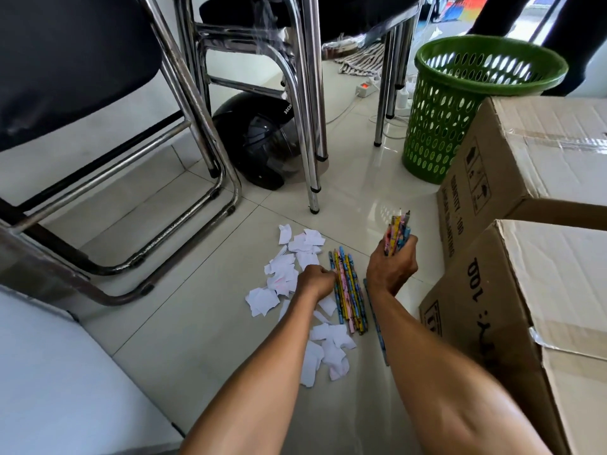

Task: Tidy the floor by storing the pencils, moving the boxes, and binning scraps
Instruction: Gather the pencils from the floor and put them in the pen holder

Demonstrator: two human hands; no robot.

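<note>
On the floor between your hands, the loose pencils point(350, 292) lie side by side, long axes running away from you. Your left hand point(317, 280) is nearer, its curled fingers at their left edge; whether they grip cannot be told. Your right hand point(391, 269) grips a pencil bundle point(398, 231) upright.

Bright daylight from upper right; glare on floor tiles point(387, 205); wide-angle bending at edges.

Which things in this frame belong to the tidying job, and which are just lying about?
Job: bunch of pencils in the right hand, floor pencils, paper scraps, near box, far box, green bin.
Lying about: helmet, chairs, power strip, striped cloth.
</note>
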